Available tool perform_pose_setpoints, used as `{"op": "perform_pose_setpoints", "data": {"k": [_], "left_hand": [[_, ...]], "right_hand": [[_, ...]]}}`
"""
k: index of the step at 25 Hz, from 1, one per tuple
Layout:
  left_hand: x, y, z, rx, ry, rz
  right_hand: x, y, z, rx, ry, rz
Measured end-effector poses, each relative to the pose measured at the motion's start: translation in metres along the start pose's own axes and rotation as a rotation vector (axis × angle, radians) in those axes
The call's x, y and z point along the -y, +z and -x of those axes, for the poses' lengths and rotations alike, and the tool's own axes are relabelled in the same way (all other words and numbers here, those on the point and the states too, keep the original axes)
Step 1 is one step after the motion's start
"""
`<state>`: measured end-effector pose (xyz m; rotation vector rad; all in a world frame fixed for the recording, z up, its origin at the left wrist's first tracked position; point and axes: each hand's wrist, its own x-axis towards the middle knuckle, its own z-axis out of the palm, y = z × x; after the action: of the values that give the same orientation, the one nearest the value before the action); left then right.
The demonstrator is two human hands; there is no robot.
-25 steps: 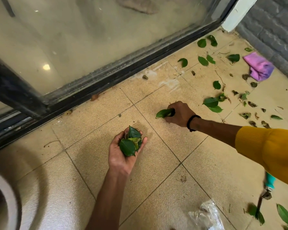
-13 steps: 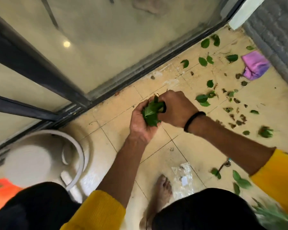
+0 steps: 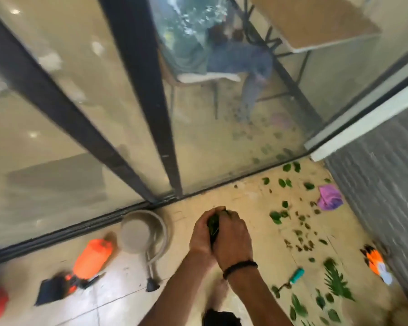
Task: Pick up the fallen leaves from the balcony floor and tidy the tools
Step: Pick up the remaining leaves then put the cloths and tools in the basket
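A bunch of green leaves (image 3: 213,225) is pressed between my two hands above the tan floor tiles. My left hand (image 3: 201,234) cups it from the left and my right hand (image 3: 233,236), with a black wristband, closes over it from the right. Only a thin strip of green shows between the palms. Several loose leaves (image 3: 276,217) still lie scattered on the floor to the right, up to the glass door. More large leaves (image 3: 336,281) lie at the lower right. A teal-handled hand tool (image 3: 292,280) lies beside them.
A white round stand with a hose (image 3: 151,234) sits by the glass door track (image 3: 57,234). An orange sprayer (image 3: 92,257) and a dark dustpan (image 3: 50,290) lie at the left. A purple cloth (image 3: 329,197) and orange gloves (image 3: 375,262) lie near the grey wall (image 3: 382,184).
My right hand brought its leaf to the left hand and both closed over the bunch. The view has risen and pulled back, so the sprayer, dustpan and gloves now show.
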<state>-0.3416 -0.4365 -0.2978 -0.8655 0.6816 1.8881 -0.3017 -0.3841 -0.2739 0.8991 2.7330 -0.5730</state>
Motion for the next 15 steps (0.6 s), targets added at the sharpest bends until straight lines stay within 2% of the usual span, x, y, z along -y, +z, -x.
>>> {"op": "perform_pose_setpoints", "data": {"k": [3, 6, 10, 12, 15], "left_hand": [[-0.033, -0.020, 0.073, -0.142, 0.080, 0.108], [-0.048, -0.042, 0.124, -0.239, 0.232, 0.255], [-0.063, -0.065, 0.196, -0.286, 0.481, 0.389], [-0.070, -0.085, 0.229, -0.303, 0.568, 0.495], [-0.073, -0.119, 0.278, -0.371, 0.673, 0.609]], "right_hand": [[0.062, -0.017, 0.042, 0.067, -0.155, -0.049], [0.103, -0.018, 0.064, 0.128, -0.339, -0.077], [0.156, -0.023, 0.100, 0.228, -0.634, -0.030], [0.184, -0.018, 0.122, 0.302, -0.766, 0.005], [0.221, -0.002, 0.163, 0.323, -1.003, 0.041]]}}
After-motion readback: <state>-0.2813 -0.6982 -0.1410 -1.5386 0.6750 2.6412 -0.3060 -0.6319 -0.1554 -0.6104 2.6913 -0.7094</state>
